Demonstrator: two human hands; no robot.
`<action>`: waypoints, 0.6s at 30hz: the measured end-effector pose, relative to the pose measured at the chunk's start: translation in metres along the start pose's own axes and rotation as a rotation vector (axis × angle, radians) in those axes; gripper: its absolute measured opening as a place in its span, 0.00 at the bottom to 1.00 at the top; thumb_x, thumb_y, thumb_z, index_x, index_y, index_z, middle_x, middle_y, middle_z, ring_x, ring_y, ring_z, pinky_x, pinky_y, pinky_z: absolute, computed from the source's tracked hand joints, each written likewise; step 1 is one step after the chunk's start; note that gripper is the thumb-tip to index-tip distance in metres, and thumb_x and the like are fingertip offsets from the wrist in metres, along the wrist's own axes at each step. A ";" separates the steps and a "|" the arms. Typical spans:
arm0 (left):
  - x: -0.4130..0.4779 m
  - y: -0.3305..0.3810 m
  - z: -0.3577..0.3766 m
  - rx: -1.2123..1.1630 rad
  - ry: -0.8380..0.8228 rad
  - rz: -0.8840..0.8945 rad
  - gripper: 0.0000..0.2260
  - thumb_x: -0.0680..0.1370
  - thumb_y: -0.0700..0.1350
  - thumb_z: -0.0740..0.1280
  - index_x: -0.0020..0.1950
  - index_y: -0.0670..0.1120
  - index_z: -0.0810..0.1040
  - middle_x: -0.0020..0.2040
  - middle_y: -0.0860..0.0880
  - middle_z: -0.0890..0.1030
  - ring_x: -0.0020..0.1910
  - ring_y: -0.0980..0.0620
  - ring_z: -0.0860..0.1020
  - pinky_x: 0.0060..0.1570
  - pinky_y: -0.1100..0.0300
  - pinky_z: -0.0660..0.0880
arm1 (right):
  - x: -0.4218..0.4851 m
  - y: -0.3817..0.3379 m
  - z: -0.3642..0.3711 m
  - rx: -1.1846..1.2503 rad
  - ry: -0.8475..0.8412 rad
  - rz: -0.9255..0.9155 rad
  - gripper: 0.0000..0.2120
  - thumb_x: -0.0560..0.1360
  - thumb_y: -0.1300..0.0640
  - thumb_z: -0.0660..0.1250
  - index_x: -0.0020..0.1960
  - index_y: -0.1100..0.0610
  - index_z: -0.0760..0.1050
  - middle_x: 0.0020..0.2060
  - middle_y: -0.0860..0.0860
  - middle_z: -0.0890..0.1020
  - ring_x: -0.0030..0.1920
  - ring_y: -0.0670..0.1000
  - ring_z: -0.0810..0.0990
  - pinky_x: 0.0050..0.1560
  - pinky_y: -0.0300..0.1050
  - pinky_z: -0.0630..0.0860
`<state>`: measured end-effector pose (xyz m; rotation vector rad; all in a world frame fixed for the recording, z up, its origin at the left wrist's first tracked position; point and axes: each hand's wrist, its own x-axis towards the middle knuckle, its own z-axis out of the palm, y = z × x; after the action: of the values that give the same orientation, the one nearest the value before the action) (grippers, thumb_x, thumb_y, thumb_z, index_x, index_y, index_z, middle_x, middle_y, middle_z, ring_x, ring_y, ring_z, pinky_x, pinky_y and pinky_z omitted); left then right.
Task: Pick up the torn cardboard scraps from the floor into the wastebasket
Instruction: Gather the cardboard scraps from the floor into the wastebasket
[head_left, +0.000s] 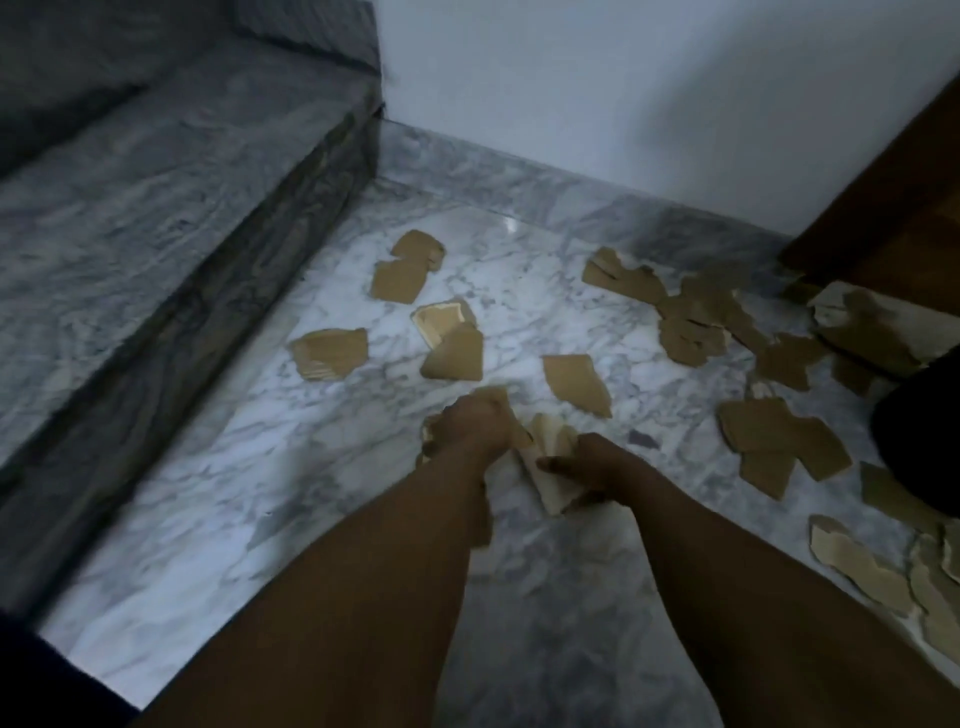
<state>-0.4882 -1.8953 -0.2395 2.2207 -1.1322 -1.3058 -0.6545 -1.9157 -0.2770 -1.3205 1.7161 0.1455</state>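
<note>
Several torn brown cardboard scraps lie scattered over the marble floor (260, 493). My left hand (475, 423) grips a bunch of scraps (493, 397) low over the floor. Right beside it, my right hand (587, 467) holds a pale cardboard piece (550, 452) by its edge. Loose scraps lie just beyond my hands: one (576, 384) to the right, one (454, 356) ahead, one (330, 353) to the left. A dense pile (696, 322) sits further right. A dark rounded shape (919, 431) at the right edge may be the wastebasket; I cannot tell.
A marble step (171, 218) rises along the left side. A white wall (623, 104) closes the back, with a dark wooden door (893, 208) at the far right. More scraps (862, 566) lie near the right edge.
</note>
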 end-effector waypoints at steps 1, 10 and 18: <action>-0.008 -0.009 -0.004 0.048 0.060 -0.053 0.19 0.78 0.49 0.62 0.68 0.44 0.74 0.70 0.42 0.70 0.70 0.37 0.67 0.68 0.41 0.66 | 0.002 -0.009 0.003 0.052 -0.012 -0.009 0.35 0.73 0.46 0.73 0.72 0.63 0.65 0.62 0.59 0.75 0.56 0.57 0.77 0.38 0.46 0.80; -0.017 -0.086 0.033 0.232 0.248 -0.177 0.30 0.74 0.61 0.67 0.69 0.49 0.61 0.67 0.45 0.63 0.63 0.41 0.68 0.54 0.48 0.72 | 0.020 -0.024 0.026 -0.204 -0.027 -0.182 0.30 0.77 0.42 0.66 0.69 0.63 0.69 0.66 0.60 0.73 0.67 0.60 0.72 0.67 0.53 0.69; 0.015 -0.054 0.020 0.310 -0.038 0.028 0.31 0.78 0.50 0.67 0.75 0.40 0.58 0.70 0.40 0.70 0.68 0.41 0.71 0.61 0.54 0.69 | 0.049 -0.018 -0.011 -0.170 0.152 -0.039 0.34 0.80 0.40 0.57 0.80 0.53 0.51 0.78 0.59 0.53 0.77 0.64 0.52 0.74 0.66 0.51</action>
<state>-0.4758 -1.8703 -0.2920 2.3908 -1.4608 -1.2363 -0.6459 -1.9643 -0.2985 -1.5225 1.8366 0.1755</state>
